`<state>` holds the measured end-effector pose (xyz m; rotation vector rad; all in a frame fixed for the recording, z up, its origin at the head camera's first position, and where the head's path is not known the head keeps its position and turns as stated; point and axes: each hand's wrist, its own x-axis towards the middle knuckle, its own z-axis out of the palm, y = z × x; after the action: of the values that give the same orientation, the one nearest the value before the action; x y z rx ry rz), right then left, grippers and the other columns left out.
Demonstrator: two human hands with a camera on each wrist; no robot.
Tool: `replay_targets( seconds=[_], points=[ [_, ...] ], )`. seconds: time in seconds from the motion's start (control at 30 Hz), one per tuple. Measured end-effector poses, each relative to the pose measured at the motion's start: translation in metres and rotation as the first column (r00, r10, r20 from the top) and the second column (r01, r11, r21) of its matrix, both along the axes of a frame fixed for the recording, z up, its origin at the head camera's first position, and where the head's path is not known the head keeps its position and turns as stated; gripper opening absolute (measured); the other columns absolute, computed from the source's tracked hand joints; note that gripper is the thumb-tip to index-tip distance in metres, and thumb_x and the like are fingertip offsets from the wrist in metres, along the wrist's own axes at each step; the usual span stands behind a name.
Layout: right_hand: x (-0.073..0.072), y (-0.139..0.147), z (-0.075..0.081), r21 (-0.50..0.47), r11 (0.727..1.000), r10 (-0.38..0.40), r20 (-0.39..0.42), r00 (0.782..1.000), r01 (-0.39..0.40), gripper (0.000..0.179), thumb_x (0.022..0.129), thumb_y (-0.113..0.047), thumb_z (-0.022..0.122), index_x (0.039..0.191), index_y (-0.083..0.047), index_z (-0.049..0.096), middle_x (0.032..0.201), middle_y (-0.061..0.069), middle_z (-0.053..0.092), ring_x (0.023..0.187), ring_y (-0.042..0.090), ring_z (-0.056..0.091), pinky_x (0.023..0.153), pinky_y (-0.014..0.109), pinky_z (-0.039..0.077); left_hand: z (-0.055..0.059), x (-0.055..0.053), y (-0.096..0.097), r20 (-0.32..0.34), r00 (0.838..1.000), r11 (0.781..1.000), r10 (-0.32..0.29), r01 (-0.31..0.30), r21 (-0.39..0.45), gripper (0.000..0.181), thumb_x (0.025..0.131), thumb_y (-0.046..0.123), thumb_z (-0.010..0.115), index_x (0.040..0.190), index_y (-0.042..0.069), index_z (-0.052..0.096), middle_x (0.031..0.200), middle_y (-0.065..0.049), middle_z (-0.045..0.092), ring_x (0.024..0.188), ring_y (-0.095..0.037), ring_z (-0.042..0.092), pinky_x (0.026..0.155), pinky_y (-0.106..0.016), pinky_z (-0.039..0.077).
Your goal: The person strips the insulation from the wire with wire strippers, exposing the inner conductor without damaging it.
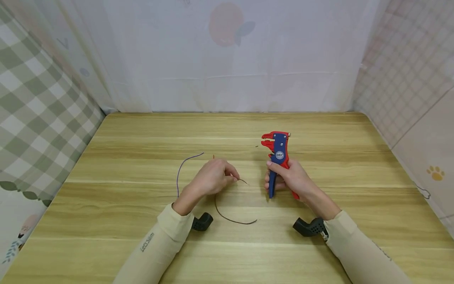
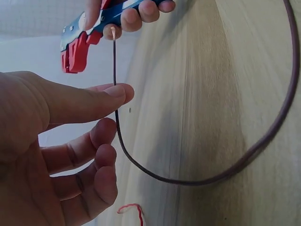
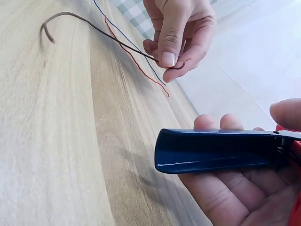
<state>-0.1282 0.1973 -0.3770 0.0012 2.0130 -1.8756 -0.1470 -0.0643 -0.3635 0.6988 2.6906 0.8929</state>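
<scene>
Left hand (image 1: 213, 177) of the person, in the head view, pinches a thin brown plastic-coated wire (image 1: 244, 223) close to its end, over the wooden table (image 1: 142, 138). Right hand (image 1: 289, 177) grips a blue-and-red wire stripper (image 1: 280, 148), nearer to the table's right edge, its jaws apart. A slim blue-purple wire (image 1: 177, 177) lies toward the left edge.

In the left wrist view, the held wire shows a bare copper tip (image 2: 113, 33); a thin red wire (image 2: 139, 210) lies near.

In the right wrist view, tip and tool are apart. Stripping seems in hand, this end probably done; the next move calls for an insulated end between the jaws.
</scene>
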Motion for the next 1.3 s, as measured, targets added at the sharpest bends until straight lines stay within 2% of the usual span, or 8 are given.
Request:
replay_targets(
  seconds=[0.27, 0.5, 0.8, 1.07, 1.17, 1.3],
  points=[
    [-0.001, 0.001, -0.002, 0.003, 1.0, -0.018, 0.004, 1.0, 0.018, 0.047, 0.11, -0.032, 0.057, 0.132, 0.008, 0.045, 0.089, 0.007, 0.073, 0.08, 0.023, 0.079, 0.08, 0.039, 0.065, -0.005, -0.002, -0.002, -0.03, 0.999, 1.0, 0.02, -0.02, -0.021, 0.014, 0.096, 0.009, 0.073, 0.097, 0.017, 0.085, 0.088, 0.002, 0.073, 0.079, -0.012, 0.059, 0.075, -0.029, 0.047],
    [-0.001, 0.0, -0.002, -0.005, 1.0, -0.023, -0.004, 1.0, 0.023, 0.048, 0.11, -0.032, 0.058, 0.13, 0.009, 0.046, 0.088, 0.008, 0.073, 0.079, 0.022, 0.079, 0.079, 0.039, 0.065, -0.008, -0.003, -0.003, -0.041, 0.998, 0.999, 0.04, -0.041, -0.031, 0.013, 0.097, 0.011, 0.073, 0.103, 0.016, 0.083, 0.083, 0.0, 0.07, 0.076, -0.014, 0.059, 0.071, -0.029, 0.046],
    [-0.001, 0.0, -0.002, -0.001, 1.0, -0.012, -0.004, 1.0, 0.012, 0.049, 0.11, -0.032, 0.058, 0.134, 0.008, 0.043, 0.089, 0.008, 0.072, 0.08, 0.022, 0.079, 0.081, 0.039, 0.065, -0.011, -0.004, -0.003, -0.045, 0.996, 0.989, 0.076, -0.081, -0.124, 0.014, 0.099, 0.015, 0.072, 0.104, 0.022, 0.083, 0.085, 0.003, 0.07, 0.077, -0.014, 0.06, 0.064, -0.031, 0.046],
    [-0.001, -0.001, -0.003, -0.007, 1.0, -0.004, -0.009, 1.0, 0.004, 0.048, 0.11, -0.031, 0.058, 0.133, 0.008, 0.044, 0.089, 0.008, 0.071, 0.08, 0.021, 0.078, 0.08, 0.04, 0.065, -0.01, -0.003, -0.006, -0.07, 0.997, 0.977, 0.026, -0.04, -0.208, 0.023, 0.099, 0.007, 0.068, 0.095, 0.024, 0.083, 0.101, 0.0, 0.074, 0.092, -0.017, 0.065, 0.069, -0.038, 0.054],
    [-0.001, -0.001, -0.003, -0.008, 1.0, 0.0, -0.01, 1.0, 0.0, 0.047, 0.11, -0.031, 0.058, 0.131, 0.009, 0.045, 0.089, 0.008, 0.071, 0.08, 0.021, 0.078, 0.08, 0.04, 0.065, -0.01, -0.003, -0.007, -0.083, 0.997, 0.977, 0.008, -0.025, -0.214, 0.025, 0.099, 0.006, 0.067, 0.092, 0.024, 0.082, 0.101, 0.0, 0.074, 0.092, -0.017, 0.064, 0.067, -0.036, 0.052],
    [-0.001, -0.001, -0.004, -0.001, 1.0, 0.007, -0.011, 1.0, -0.007, 0.047, 0.11, -0.031, 0.057, 0.131, 0.009, 0.045, 0.089, 0.009, 0.072, 0.079, 0.021, 0.077, 0.08, 0.039, 0.065, -0.01, -0.003, -0.007, -0.099, 0.995, 0.977, 0.002, -0.023, -0.211, 0.023, 0.099, 0.006, 0.067, 0.095, 0.023, 0.082, 0.098, 0.0, 0.073, 0.088, -0.016, 0.063, 0.064, -0.034, 0.05]
  ],
)
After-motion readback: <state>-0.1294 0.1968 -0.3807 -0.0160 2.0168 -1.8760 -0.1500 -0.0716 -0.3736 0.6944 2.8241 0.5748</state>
